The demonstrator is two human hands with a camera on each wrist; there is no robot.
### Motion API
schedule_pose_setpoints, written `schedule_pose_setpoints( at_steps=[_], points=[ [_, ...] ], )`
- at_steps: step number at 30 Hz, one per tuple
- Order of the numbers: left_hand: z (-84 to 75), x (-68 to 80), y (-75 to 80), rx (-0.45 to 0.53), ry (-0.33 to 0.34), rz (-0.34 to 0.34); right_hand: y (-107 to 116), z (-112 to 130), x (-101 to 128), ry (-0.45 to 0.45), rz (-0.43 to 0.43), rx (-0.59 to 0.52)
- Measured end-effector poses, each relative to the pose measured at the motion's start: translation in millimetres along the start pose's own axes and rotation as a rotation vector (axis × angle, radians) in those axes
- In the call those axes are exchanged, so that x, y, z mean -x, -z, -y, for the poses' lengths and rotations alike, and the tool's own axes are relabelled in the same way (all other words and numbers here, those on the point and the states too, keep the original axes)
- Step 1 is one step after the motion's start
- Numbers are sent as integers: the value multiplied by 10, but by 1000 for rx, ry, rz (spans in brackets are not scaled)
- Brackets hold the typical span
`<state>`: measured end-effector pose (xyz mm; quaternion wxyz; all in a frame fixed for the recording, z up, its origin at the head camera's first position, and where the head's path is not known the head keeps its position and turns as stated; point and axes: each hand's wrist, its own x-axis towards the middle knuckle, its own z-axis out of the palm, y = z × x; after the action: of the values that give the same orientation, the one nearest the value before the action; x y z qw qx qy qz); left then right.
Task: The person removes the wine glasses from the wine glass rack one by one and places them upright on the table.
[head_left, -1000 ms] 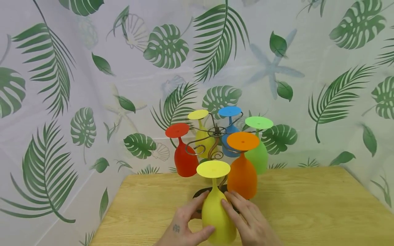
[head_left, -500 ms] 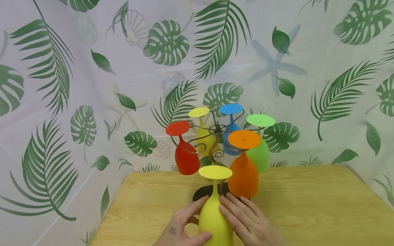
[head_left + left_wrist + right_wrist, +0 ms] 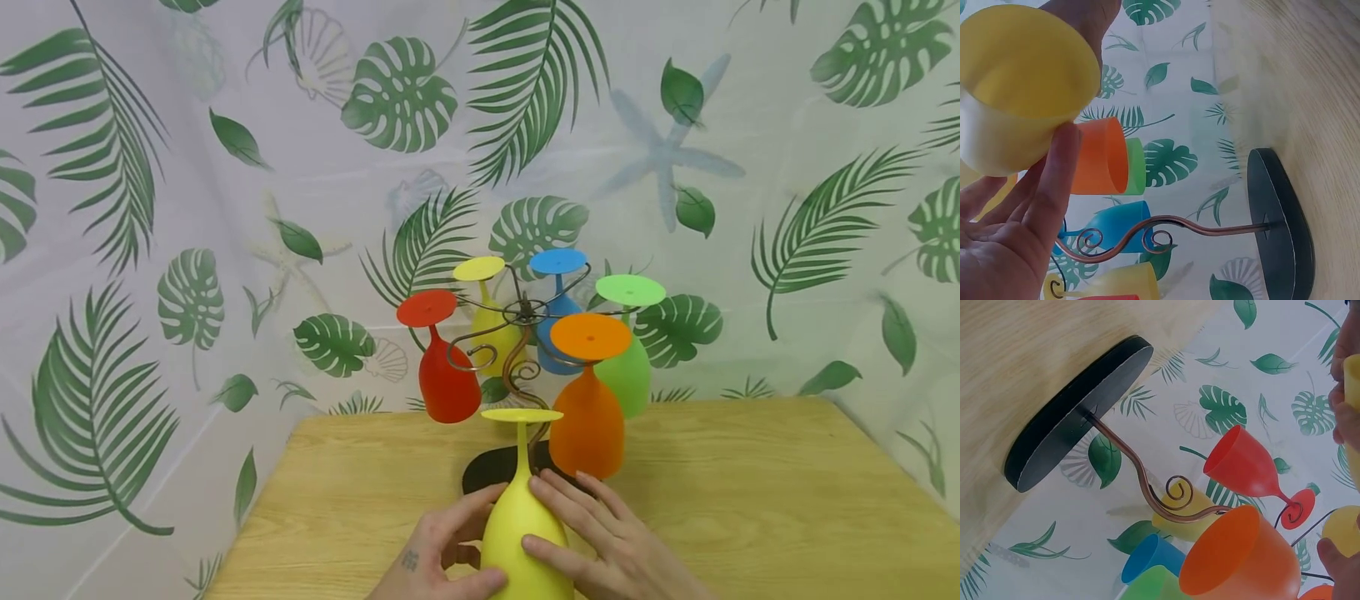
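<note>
Between both hands, a yellow plastic goblet (image 3: 513,518) is held upside down, its foot up and its stem upright. My left hand (image 3: 442,546) grips the bowl from the left, thumb on the near side. From the right, my right hand (image 3: 615,546) holds the bowl, its fingers lying along the upper side. The left wrist view looks into the goblet's mouth (image 3: 1029,69). Just behind stands a bronze wire rack (image 3: 1136,456) on a black base (image 3: 483,472). An orange goblet (image 3: 588,425) hangs by its foot close to my right hand.
Around the rack hang a red goblet (image 3: 447,383), another yellow goblet (image 3: 491,329), a blue goblet (image 3: 551,333) and a green goblet (image 3: 626,375). They stand on a wooden table (image 3: 750,500), backed by a leaf-patterned cloth (image 3: 247,192). A curled hook (image 3: 483,357) sticks out at front left.
The held goblet has tipped more upright, so its foot now appears edge-on, and it sits slightly lower. My right hand's fingers have spread on the bowl. The head view has shifted slightly.
</note>
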<state>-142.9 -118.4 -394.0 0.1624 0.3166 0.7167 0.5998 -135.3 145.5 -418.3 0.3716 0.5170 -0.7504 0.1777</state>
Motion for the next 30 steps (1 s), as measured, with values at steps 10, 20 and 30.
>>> schedule_pose_setpoints(
  at_steps=[10, 20, 30],
  points=[
    [-1, 43, 19, 40, -1, 80, 5, 48, -28, -18, 30, -71],
    [32, 112, 46, 45, -164, 115, -43, -22, -62, 9, -102, -236],
    [13, 178, 66, 89, -183, 68, -49, 27, -99, -70, -114, -474]
  ],
)
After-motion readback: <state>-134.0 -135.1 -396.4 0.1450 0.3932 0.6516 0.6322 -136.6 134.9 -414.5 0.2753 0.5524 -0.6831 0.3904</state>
